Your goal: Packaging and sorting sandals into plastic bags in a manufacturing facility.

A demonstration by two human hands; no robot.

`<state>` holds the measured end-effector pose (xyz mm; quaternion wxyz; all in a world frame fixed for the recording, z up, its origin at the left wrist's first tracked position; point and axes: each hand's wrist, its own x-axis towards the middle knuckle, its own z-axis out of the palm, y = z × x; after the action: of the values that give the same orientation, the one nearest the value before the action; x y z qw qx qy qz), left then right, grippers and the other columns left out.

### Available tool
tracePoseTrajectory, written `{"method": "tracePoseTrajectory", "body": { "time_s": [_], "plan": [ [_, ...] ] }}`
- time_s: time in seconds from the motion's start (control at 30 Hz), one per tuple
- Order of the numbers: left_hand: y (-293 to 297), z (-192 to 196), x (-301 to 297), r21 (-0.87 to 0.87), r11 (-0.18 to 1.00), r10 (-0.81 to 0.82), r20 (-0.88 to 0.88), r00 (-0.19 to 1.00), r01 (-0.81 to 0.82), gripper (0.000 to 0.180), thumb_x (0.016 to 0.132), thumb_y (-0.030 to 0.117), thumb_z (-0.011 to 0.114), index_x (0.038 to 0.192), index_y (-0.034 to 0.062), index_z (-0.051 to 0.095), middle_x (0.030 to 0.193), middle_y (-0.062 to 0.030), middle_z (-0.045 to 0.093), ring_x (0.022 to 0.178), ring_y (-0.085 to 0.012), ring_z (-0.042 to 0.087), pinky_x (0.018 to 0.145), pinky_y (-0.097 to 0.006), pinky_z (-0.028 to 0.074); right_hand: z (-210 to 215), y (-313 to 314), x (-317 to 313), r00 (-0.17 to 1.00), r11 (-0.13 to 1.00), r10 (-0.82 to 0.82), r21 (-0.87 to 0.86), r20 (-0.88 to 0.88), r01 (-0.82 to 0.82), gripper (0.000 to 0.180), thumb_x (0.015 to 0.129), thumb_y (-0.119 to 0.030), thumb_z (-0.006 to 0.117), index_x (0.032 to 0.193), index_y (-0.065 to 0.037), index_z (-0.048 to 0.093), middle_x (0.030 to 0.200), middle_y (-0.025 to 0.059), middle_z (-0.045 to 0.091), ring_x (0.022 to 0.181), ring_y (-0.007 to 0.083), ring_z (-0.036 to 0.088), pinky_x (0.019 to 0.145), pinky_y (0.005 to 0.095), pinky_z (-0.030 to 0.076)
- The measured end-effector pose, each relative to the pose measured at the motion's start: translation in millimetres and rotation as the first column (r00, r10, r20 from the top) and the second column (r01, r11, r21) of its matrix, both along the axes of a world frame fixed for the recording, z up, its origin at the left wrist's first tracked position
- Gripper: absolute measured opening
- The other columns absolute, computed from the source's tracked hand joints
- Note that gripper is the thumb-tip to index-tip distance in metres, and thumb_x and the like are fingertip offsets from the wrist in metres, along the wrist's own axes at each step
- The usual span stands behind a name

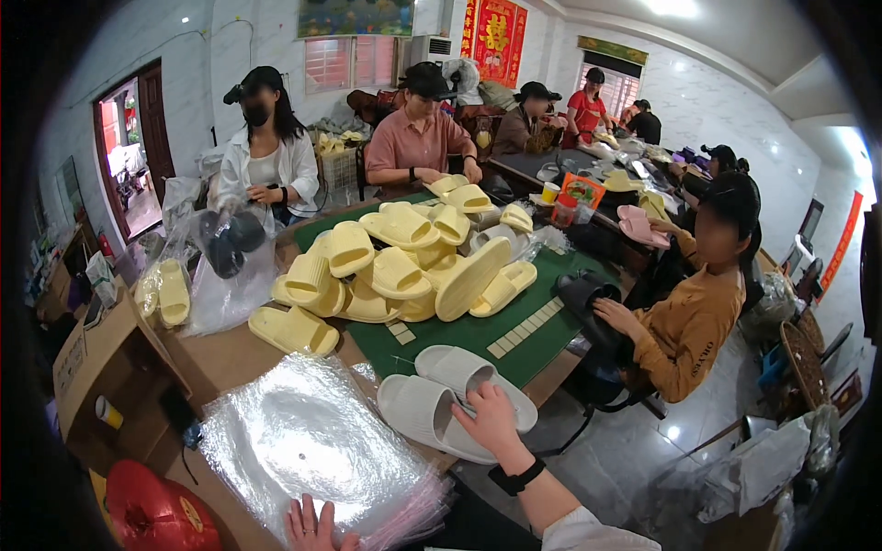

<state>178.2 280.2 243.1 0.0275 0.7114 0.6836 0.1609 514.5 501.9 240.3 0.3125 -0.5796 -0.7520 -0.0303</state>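
My left hand (317,525) lies flat with its fingers spread on a stack of clear, shiny plastic bags (285,432) at the table's near edge. Farther right, my right hand (491,420) rests over a pair of light grey slide slippers, its thumb apart from the fingers. One grey slipper (413,400) is nearer; the other grey slipper (455,365) sits just beyond it, both soles down. My fingertips touch them around the straps and footbeds. Beyond them rises a heap of pale yellow slide slippers (395,266) on a green mat (377,347).
A cardboard box (119,358) stands at left, with a red rounded object (156,510) near it. Co-workers sit around the tables; one at right touches dark slippers (588,298). Another, far left, holds a bag with dark slippers (230,241). Beige tiles (524,329) lie on the mat.
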Motion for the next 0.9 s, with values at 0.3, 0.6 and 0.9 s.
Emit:
{"method": "tracePoseTrajectory", "body": {
  "time_s": [0.3,0.6,0.9],
  "plan": [
    [-0.1,-1.5,-0.6,0.008,1.000,-0.004,-0.036,0.999,0.004,0.068,0.085,0.045,0.064,0.144,0.0133,0.049,0.156,-0.0175,0.034,0.143,-0.0397,0.030,0.119,-0.053,0.018,-0.3,0.3,-0.6,1.000,1.000,-0.009,0.005,-0.003,0.009,0.033,0.082,-0.035,0.072,0.096,-0.005,0.068,0.089,0.0119,0.054,0.085,0.0324,0.055,0.072,0.0450,0.046],
    [-0.8,-7.7,-2.6,0.032,0.999,-0.012,0.004,1.000,0.012,0.068,0.086,0.045,0.063,0.144,0.0126,0.049,0.156,-0.0178,0.034,0.144,-0.0401,0.028,0.119,-0.054,0.017,-0.7,0.8,-1.1,1.000,1.000,-0.016,0.019,0.002,0.016,0.033,0.082,-0.035,0.072,0.097,-0.005,0.068,0.089,0.0122,0.055,0.085,0.0327,0.055,0.072,0.0454,0.047],
    [-0.5,-8.3,0.4,0.046,0.999,-0.012,-0.002,1.000,0.012,0.067,0.086,0.044,0.063,0.143,0.0121,0.050,0.155,-0.0187,0.036,0.143,-0.0410,0.030,0.118,-0.054,0.018,-5.4,0.1,1.3,1.000,0.999,-0.022,0.025,-0.009,0.022,0.033,0.082,-0.037,0.072,0.093,-0.006,0.068,0.090,0.0117,0.055,0.085,0.0329,0.055,0.071,0.0454,0.047]
  ]
}}
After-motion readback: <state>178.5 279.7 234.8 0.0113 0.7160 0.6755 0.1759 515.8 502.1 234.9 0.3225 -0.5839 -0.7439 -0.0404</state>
